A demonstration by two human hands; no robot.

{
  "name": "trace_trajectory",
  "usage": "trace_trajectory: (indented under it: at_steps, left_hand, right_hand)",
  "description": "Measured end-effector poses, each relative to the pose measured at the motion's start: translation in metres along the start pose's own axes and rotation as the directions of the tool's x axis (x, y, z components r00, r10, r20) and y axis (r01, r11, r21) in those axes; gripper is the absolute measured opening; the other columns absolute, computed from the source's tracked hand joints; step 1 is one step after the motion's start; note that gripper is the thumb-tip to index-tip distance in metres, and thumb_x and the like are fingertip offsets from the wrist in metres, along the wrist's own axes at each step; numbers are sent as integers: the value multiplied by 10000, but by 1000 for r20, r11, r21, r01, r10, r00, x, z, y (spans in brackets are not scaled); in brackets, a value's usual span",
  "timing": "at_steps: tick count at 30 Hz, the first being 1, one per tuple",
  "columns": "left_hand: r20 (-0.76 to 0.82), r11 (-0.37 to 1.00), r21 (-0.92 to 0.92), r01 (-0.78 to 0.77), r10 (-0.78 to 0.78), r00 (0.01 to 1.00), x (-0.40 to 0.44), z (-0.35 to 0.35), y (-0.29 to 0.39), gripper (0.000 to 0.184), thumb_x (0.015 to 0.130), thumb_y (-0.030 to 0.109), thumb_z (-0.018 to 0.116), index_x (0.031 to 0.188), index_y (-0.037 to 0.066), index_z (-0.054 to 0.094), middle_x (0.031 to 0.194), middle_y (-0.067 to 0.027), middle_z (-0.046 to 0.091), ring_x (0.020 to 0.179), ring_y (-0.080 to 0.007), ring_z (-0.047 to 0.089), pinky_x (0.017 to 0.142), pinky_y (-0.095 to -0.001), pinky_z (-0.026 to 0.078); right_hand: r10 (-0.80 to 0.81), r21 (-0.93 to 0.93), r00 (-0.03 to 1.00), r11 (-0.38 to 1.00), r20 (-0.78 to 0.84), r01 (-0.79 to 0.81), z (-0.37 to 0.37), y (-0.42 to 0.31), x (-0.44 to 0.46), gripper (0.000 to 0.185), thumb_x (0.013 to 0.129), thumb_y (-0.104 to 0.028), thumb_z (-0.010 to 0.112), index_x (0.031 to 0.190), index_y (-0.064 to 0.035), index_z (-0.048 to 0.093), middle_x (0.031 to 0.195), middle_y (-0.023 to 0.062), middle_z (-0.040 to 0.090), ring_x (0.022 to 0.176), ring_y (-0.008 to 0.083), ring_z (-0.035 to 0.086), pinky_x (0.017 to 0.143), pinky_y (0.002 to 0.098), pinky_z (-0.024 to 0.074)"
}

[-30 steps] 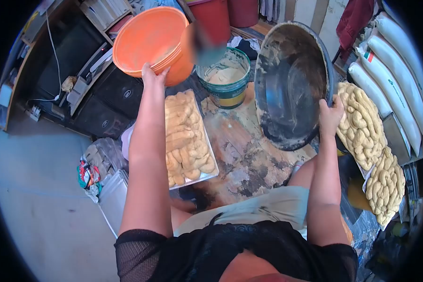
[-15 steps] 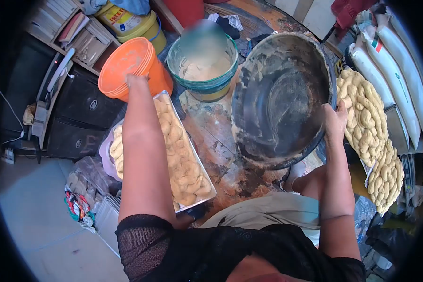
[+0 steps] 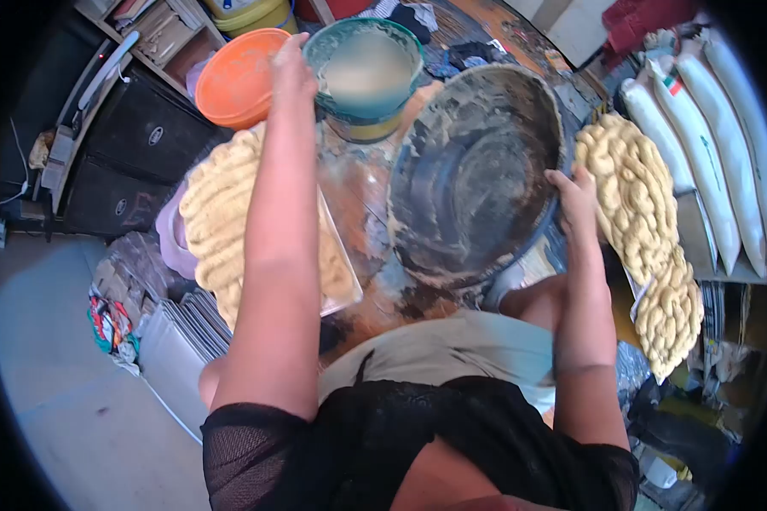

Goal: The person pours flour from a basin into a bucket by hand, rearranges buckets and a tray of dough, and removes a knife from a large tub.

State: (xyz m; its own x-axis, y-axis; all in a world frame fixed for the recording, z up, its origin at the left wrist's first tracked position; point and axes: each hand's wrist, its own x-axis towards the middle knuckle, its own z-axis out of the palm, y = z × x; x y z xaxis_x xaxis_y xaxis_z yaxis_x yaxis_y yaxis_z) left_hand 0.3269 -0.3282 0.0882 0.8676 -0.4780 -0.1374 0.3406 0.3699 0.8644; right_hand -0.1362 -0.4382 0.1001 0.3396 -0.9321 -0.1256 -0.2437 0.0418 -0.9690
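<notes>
My left hand (image 3: 291, 70) is at the right edge of an orange bucket (image 3: 240, 78); its fingers are partly hidden, and whether it still grips the rim is unclear. Just right of it stands a green bucket (image 3: 365, 111) with pale contents, partly blurred. My right hand (image 3: 576, 189) grips the right rim of a large black basin (image 3: 477, 179), tilted, its inside smeared with residue. Under my left forearm lies a tray (image 3: 341, 264) of shaped dough (image 3: 222, 209). More braided dough (image 3: 631, 187) lies to the right of my right hand.
White sacks (image 3: 699, 145) lean at the right. Stacked metal trays (image 3: 179, 336) stand at the lower left, near a plastic bag (image 3: 141, 264). Black speakers (image 3: 145, 140) and a shelf (image 3: 175, 43) are at the upper left. The floor (image 3: 358, 179) is stained.
The orange bucket has come down from its raised position to beside the green bucket. The basin has shifted left in view, still in my right hand. More of the left dough shows.
</notes>
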Motion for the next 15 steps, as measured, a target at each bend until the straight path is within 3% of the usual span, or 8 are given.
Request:
trace_trajectory:
  at_steps: [3,5,6,8,10,11,13,15]
  left_hand:
    - [153,979,-46,-201,206,967,-122,-2,42,583,808,177,610,1303,27,342,1234,-137,428,1095,-297,492,943,-414,398]
    - [164,981,-35,-192,195,967,-193,-24,65,680,815,126,599,1367,16,217,1228,-155,437,1117,-270,473,947,-351,372]
    - [189,976,-9,-217,214,958,-225,-40,73,683,821,126,588,1376,26,203,1266,-163,396,1137,-291,465,956,-363,370]
    - [183,969,65,-237,222,958,-283,-74,88,674,831,119,570,1384,35,195,1321,-178,330,1168,-318,452,973,-382,368]
    - [96,963,163,-215,201,975,-330,-119,102,651,836,104,558,1382,36,209,1336,-182,308,1171,-323,455,977,-386,373]
    - [39,952,219,-213,209,977,-360,-149,110,640,839,97,552,1381,38,216,1334,-179,311,1165,-320,463,973,-382,380]
    - [-64,945,188,-266,283,957,-382,-182,108,589,846,119,552,1355,42,266,1262,-172,392,1125,-325,494,945,-406,419]
    - [-173,930,224,-292,332,927,-398,-204,104,559,851,120,547,1338,44,283,1239,-167,416,1089,-315,518,914,-401,446]
  right_hand:
    - [58,172,994,982,89,-73,-1,2,-25,254,768,-34,618,1002,8,529,833,59,596,713,141,567,661,274,466]
    - [-51,77,999,996,-10,51,-4,27,-32,355,777,-71,643,1069,-11,451,859,48,551,734,126,528,629,258,447]
    - [-81,-43,996,996,-46,79,-6,29,-42,525,779,-45,626,1211,-11,331,957,92,538,764,145,530,668,263,448]
    - [-291,-147,956,948,-41,282,-12,60,-43,631,777,-33,618,1286,-16,246,1008,125,525,778,156,540,649,266,463]
    - [-196,-147,980,969,16,196,-10,33,-82,767,780,-20,597,1382,-59,123,1116,167,484,777,172,565,556,261,499]
    - [-152,-27,987,988,56,153,-6,25,-112,707,807,-41,588,1383,-96,183,1035,153,532,666,159,583,461,248,505]
    - [-22,-14,976,1000,215,26,-9,36,-119,538,843,-82,586,1317,-99,333,909,124,573,543,129,566,445,246,509]
    - [-17,24,966,1000,258,12,-6,43,-135,362,854,-99,594,1186,-56,457,729,89,560,501,128,576,437,255,513]
